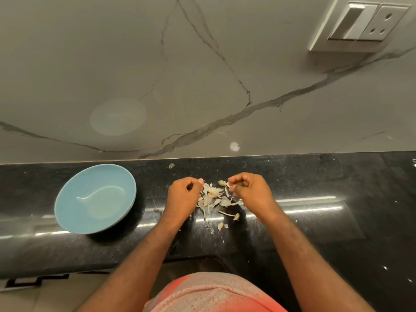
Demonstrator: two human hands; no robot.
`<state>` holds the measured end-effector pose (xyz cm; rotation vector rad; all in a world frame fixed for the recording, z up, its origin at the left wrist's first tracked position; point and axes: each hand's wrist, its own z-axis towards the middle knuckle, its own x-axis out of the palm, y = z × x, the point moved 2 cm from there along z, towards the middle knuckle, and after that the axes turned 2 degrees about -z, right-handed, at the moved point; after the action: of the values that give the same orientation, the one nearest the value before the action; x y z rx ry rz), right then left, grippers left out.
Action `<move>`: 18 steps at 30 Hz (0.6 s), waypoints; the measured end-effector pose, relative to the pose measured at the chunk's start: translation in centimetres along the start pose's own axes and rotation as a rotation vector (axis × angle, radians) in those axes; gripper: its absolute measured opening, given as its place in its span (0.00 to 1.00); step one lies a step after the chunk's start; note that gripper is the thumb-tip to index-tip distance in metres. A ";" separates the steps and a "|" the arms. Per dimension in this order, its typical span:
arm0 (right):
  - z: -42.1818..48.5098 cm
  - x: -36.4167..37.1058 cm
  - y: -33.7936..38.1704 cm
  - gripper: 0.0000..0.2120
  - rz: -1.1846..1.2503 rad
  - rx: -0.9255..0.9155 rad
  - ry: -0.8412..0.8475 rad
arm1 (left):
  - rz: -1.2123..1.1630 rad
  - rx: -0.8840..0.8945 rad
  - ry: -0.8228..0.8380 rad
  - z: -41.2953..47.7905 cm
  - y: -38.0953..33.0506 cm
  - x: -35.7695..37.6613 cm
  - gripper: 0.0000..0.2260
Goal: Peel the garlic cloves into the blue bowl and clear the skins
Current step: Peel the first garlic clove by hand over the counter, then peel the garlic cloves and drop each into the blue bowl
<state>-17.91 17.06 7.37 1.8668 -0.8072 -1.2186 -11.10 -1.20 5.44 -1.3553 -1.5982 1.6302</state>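
Observation:
The blue bowl (95, 199) stands on the black counter at the left, and I see no cloves in it. A pile of pale garlic skins and stalk bits (213, 199) lies between my hands. My left hand (183, 195) hovers at the pile's left edge with curled fingers, and nothing shows in its grip. My right hand (249, 192) is at the pile's right edge and pinches a small white garlic piece (228, 184) between thumb and fingertips. An unpeeled clove (222, 182) lies just left of that pinch. Another loose clove (220, 225) lies nearer to me.
The black granite counter (315, 176) runs left to right and meets a marble backsplash (202, 86) behind. A switch and socket plate (360, 23) is on the wall at the upper right. A small scrap (171, 165) lies by the backsplash. The counter's front edge is close to my body.

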 end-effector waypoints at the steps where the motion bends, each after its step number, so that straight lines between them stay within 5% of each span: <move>1: 0.1 -0.3 0.0 0.12 0.016 0.000 -0.042 | -0.002 0.008 0.001 0.1 0.1 -0.2 0.08; 4: 0.0 -0.7 0.2 0.09 0.034 -0.024 -0.106 | 0.053 0.085 -0.032 -0.3 0.3 -0.6 0.06; 8: -0.9 -0.1 0.5 0.05 -0.236 -0.048 -0.034 | 0.265 0.214 -0.095 -1.3 0.7 -1.2 0.12; 14: -3.7 0.4 -1.4 0.21 -0.583 0.053 0.282 | 0.650 -0.046 0.119 -4.6 3.4 -3.7 0.27; 18: -3.5 2.5 -3.0 0.08 -0.546 0.012 0.158 | 0.602 -0.106 0.148 -5.8 4.8 -3.1 0.20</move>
<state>-13.46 17.49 4.60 2.2428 -0.2168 -1.3582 -3.44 -2.25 2.88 -2.1072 -1.2717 1.7196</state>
